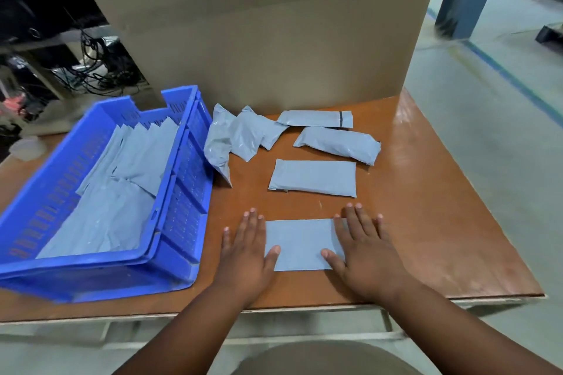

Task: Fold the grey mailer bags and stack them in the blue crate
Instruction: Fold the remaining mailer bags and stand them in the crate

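At left of frame the crate (170, 192) holds folded bags; the left hand (243, 250) and right hand (365, 253), both flat with fingers straight and grasping nothing, press the ends of the bag (300, 243) on the counter (426, 222) at lower centre. Keep both palms level, sweep outward to flatten the crease, then lift it to the crate. Five more bags lie at centre, nearer the box.
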Available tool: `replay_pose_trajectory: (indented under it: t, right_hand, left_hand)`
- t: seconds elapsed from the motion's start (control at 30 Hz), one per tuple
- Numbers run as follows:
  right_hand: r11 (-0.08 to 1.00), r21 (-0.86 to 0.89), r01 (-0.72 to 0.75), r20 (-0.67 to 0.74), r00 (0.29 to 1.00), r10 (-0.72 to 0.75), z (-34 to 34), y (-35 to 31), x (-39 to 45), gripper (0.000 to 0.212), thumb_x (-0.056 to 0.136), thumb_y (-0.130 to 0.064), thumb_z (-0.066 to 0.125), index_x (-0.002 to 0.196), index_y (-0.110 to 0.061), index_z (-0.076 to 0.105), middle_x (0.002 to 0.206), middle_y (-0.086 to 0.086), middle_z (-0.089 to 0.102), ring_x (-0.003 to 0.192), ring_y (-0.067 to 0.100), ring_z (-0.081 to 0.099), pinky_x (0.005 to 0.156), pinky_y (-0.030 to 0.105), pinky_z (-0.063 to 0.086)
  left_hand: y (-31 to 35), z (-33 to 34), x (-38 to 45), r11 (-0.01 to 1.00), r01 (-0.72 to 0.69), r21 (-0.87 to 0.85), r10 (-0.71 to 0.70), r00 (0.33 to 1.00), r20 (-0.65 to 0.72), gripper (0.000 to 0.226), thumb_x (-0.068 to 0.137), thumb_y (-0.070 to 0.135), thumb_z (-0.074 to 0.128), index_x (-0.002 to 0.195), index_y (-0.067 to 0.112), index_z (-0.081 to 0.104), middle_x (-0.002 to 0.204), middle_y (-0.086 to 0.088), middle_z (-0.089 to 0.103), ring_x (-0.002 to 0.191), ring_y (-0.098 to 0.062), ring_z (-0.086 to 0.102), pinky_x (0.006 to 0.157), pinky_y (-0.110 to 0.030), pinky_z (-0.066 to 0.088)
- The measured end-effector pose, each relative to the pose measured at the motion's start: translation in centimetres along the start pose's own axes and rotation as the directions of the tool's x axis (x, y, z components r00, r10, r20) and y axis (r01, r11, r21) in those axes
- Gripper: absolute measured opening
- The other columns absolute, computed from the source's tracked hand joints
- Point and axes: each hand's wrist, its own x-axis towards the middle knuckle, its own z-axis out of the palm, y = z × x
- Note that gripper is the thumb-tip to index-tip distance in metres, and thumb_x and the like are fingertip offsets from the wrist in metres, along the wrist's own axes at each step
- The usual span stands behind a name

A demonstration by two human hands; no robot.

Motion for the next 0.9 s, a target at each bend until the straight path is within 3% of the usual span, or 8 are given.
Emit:
replay_pose_trajectory:
  t: [0.17,0.3,0.4,0.57,0.63,0.7,0.8,0.9]
  right_hand:
    - [0.980,0.035,0.196,-0.001,0.981,-0.196,1.8,-1.4,0.4,0.086,0.104,-0.071,-0.002,0.170,-0.020,0.014,0.175,0.002,-0.009,0.164,0.024,-0.007,0.130,0.052,-0.003]
    - [0.998,0.053,0.029,-0.040,0.999,-0.026,1.2,2.1,-0.6,0.088,0.099,-0.076,-0.007,0.170,-0.024,-0.004,0.174,0.000,-0.019,0.164,0.022,-0.014,0.131,0.051,-0.008]
    - [0.994,0.102,-0.043,-0.066,0.997,0.050,0.2,4.7,-1.1,0.087,0.100,-0.075,-0.001,0.170,-0.024,0.002,0.178,0.005,-0.010,0.164,0.023,-0.012,0.132,0.045,-0.008]
    - [0.978,0.208,0.004,-0.111,0.994,0.019,0.3,5.1,-2.4,0.077,0.103,-0.072,0.016,0.168,-0.031,0.021,0.178,-0.001,0.010,0.164,0.021,0.008,0.133,0.044,0.003]
    - [0.965,0.261,0.012,-0.124,0.992,0.022,0.5,5.5,-3.0,0.076,0.102,-0.071,0.022,0.166,-0.032,0.026,0.177,-0.002,0.015,0.163,0.022,0.013,0.133,0.042,0.007]
    - [0.954,0.299,0.016,-0.131,0.991,0.025,0.5,6.1,-3.7,0.075,0.100,-0.070,0.023,0.164,-0.033,0.030,0.176,-0.001,0.017,0.163,0.024,0.014,0.132,0.043,0.009]
    - [0.959,0.281,0.041,-0.156,0.988,0.003,0.3,6.4,-4.7,0.068,0.101,-0.065,0.028,0.162,-0.036,0.033,0.176,-0.001,0.015,0.163,0.025,0.009,0.130,0.050,0.006]
    - [0.947,0.320,0.040,-0.146,0.989,0.008,-0.8,6.0,-5.3,0.063,0.102,-0.063,0.031,0.161,-0.041,0.034,0.177,-0.005,0.012,0.164,0.022,0.005,0.130,0.050,0.004]
  left_hand:
    - [5.2,-0.1,0.5,0.941,-0.337,0.002,0.337,0.940,0.058,0.072,0.107,0.060,0.008,0.171,0.026,-0.002,0.175,0.009,-0.020,0.160,-0.007,-0.021,0.132,-0.050,0.003]
    - [2.8,-1.3,0.6,0.987,-0.150,0.054,0.143,0.983,0.117,0.080,0.105,0.070,0.013,0.170,0.026,0.000,0.178,0.007,-0.012,0.163,-0.011,-0.011,0.132,-0.052,-0.003]
    - [3.8,-3.6,1.8,0.989,-0.138,0.047,0.132,0.986,0.102,0.086,0.102,0.073,0.032,0.169,0.027,0.007,0.178,0.003,0.007,0.164,-0.016,0.004,0.132,-0.054,-0.003]
    - [9.9,-6.8,5.5,0.970,-0.233,-0.065,0.241,0.947,0.212,0.105,0.080,0.072,0.073,0.163,0.043,0.015,0.169,0.007,0.035,0.151,-0.024,0.037,0.122,-0.048,0.037]
    - [11.4,-7.4,6.9,0.974,-0.225,-0.001,0.218,0.943,0.251,0.093,0.072,0.071,0.081,0.149,0.042,0.038,0.154,0.006,0.051,0.133,-0.024,0.053,0.107,-0.046,0.051]
    - [12.1,-7.8,8.0,0.976,-0.216,0.017,0.202,0.935,0.292,0.065,0.068,0.069,0.085,0.118,0.036,0.058,0.122,0.007,0.066,0.105,-0.018,0.062,0.087,-0.039,0.057]
    - [12.1,-8.5,8.8,0.990,-0.121,-0.070,0.138,0.934,0.329,0.043,0.074,0.054,0.088,0.087,0.021,0.064,0.085,0.000,0.067,0.078,-0.017,0.064,0.063,-0.034,0.047]
    - [11.6,-10.2,9.1,0.988,-0.037,-0.151,0.084,0.945,0.317,0.033,0.082,0.043,0.087,0.078,0.019,0.064,0.080,0.001,0.064,0.072,-0.014,0.059,0.061,-0.029,0.042]
